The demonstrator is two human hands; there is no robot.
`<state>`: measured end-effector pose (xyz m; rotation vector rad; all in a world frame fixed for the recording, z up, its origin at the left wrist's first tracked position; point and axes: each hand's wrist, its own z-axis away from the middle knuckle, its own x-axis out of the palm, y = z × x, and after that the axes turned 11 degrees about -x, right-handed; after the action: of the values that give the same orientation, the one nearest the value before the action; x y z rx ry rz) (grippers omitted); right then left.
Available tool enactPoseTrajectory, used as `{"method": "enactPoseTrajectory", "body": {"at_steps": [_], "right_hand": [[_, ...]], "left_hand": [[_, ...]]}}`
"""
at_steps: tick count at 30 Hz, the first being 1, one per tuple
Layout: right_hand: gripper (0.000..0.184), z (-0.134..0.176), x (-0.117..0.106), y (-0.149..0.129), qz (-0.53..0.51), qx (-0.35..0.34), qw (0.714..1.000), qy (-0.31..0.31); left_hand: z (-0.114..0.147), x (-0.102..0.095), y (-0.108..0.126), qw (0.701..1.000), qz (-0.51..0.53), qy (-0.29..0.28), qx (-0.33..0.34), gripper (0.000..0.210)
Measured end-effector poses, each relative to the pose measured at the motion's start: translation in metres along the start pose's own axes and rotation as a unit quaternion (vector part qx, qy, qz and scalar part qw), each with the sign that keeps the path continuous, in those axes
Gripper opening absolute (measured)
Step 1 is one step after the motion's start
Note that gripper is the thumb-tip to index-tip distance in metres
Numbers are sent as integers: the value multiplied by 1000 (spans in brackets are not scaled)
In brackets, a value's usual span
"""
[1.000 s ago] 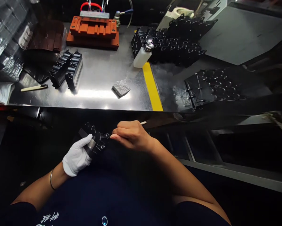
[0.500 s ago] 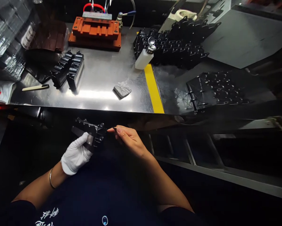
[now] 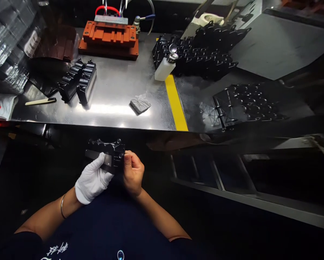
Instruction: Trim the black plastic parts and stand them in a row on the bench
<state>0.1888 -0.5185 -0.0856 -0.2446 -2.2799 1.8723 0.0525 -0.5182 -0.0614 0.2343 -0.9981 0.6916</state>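
My left hand (image 3: pixel 93 180), in a white glove, grips a black moulded plastic part (image 3: pixel 113 148) in front of the bench edge. The thumb lies over the flat strip on the part's near side; the fingers are underneath. My bare right hand (image 3: pixel 134 174) is closed at the part's right end, thumb and curled fingers against it. Whatever is pinched there is hidden by the fingers. Two similar black parts (image 3: pixel 86 82) stand side by side on the bench, left of a folded grey cloth pad (image 3: pixel 140 104).
On the metal bench (image 3: pixel 113 83) stand an orange fixture (image 3: pixel 109 38), a white pump bottle (image 3: pixel 164 68) and a pile of black parts (image 3: pixel 202 54). More black parts (image 3: pixel 256 101) lie right of the yellow tape (image 3: pixel 176 104). A pen (image 3: pixel 40 101) lies at left, near clear plastic trays (image 3: pixel 9 47).
My right hand has moved left from beside the part to its right end, its fingers now curled there. The left hand has shifted slightly right with the part, which has turned a little.
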Motion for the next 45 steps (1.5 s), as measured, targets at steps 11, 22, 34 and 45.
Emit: {"method": "enactPoseTrajectory", "body": {"at_steps": [11, 22, 34, 45], "right_hand": [[20, -23, -40, -15, 87, -212, 958, -174], [18, -32, -49, -21, 150, -304, 913, -229], [17, -35, -50, -19, 117, -307, 911, -250], [17, -34, -52, -18, 110, -319, 912, -234]], "left_hand": [[8, 16, 0, 996, 43, 67, 26, 41], [9, 24, -4, 986, -1, 153, 69, 38], [11, 32, -8, 982, -22, 164, 88, 35], [10, 28, -9, 981, -66, 159, 89, 32]]}}
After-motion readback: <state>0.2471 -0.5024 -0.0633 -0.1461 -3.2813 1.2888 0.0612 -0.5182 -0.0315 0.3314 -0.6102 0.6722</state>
